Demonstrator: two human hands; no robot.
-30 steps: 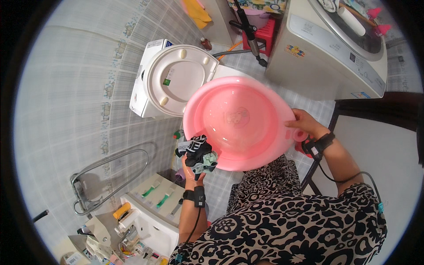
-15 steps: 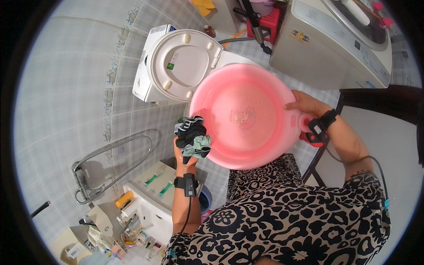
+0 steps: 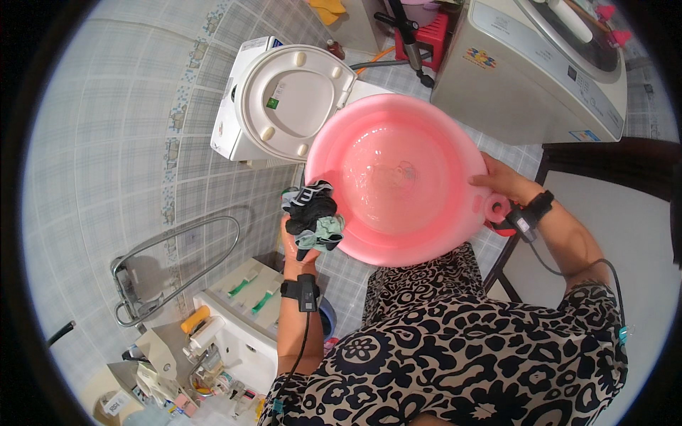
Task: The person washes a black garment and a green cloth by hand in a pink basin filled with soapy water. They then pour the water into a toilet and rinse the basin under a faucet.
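A large pink plastic basin [image 3: 455, 220] is held up in front of me, with a shallow layer of clear water over its bottom. My right hand [image 3: 501, 177] grips its right rim, thumb on the inside and the other fingers hidden beneath. Bunched wet-looking clothes [image 3: 312, 216], black with grey-green parts and a pale band, lie against the basin's left rim. My left hand [image 3: 297, 245] is closed round them from below; most of its fingers are hidden behind the cloth, so I cannot tell whether they also touch the basin.
Beyond the basin stands a white toilet [image 3: 245, 106] with its lid raised. A washing machine [image 3: 518, 99] is at the far right, beside a red stool [image 3: 433, 42]. To the left are a shower hose [image 3: 177, 245] and a white sink [image 3: 245, 348] crowded with bottles.
The basin has tilted slightly and its water has shifted, now rippling with bright glints. My right hand has moved a little right and down with the rim; the clothes stay in my left hand.
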